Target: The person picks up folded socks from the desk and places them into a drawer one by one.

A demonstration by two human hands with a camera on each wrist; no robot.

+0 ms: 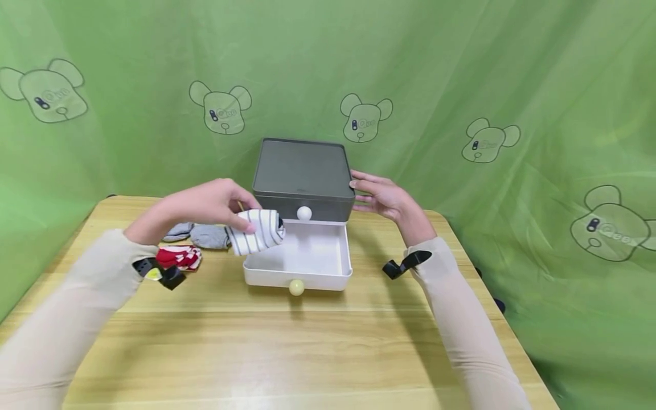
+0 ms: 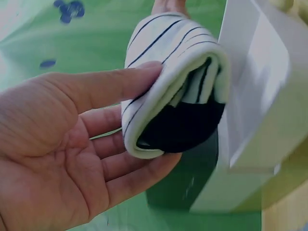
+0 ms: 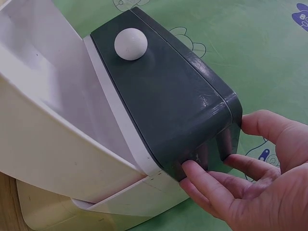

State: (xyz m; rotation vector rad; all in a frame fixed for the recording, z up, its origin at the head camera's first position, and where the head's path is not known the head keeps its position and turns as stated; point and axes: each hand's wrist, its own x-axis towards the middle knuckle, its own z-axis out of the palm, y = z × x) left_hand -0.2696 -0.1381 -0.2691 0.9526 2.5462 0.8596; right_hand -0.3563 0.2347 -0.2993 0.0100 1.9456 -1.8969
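My left hand (image 1: pixel 215 204) grips a folded pair of striped socks (image 1: pixel 258 230) between thumb and fingers, over the left side of the pulled-out white drawer (image 1: pixel 312 282). In the left wrist view the striped socks (image 2: pixel 159 45) are white with thin dark lines, with a black part inside the fold. My right hand (image 1: pixel 381 196) rests straight fingers against the right side of the dark grey drawer box (image 1: pixel 302 165). Fingertips (image 3: pixel 192 168) touch its side wall in the right wrist view. A white ball knob (image 1: pixel 304 213) is on the upper drawer, a yellowish knob (image 1: pixel 296 287) on the lower.
On the table (image 1: pixel 246 353), left of the drawer box, lie grey socks (image 1: pixel 210 236), another grey folded bundle (image 1: pixel 178 232) and red-and-white socks (image 1: pixel 179 257). A green curtain (image 1: pixel 307 68) with bear-head drawings hangs behind and beside the table.
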